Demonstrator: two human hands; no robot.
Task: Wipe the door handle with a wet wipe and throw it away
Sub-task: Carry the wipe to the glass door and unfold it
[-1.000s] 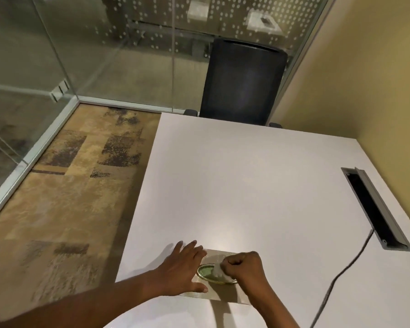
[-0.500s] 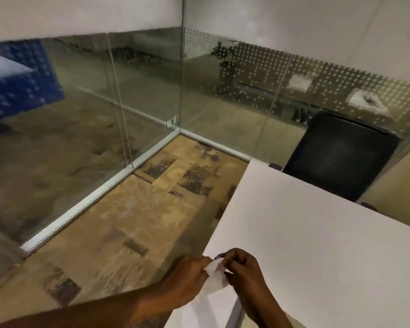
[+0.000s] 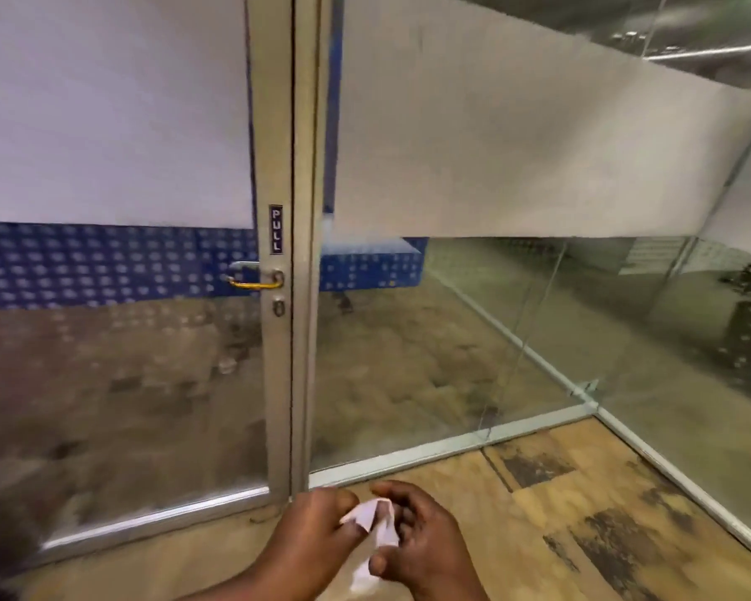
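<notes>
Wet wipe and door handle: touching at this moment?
Apart. The head view shows the wet wipe held low between the left hand and right hand, with door frame and glass separating it from the door handle.

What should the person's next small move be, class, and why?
Probably lift the wet wipe toward the door handle. Both the left hand and right hand hold it low near the floor, apart from the handle, which sits higher on the door frame, untouched.

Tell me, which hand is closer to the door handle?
Left. The left hand sits almost straight below the handle; the right hand is farther right. Both hold the wipe.
</notes>
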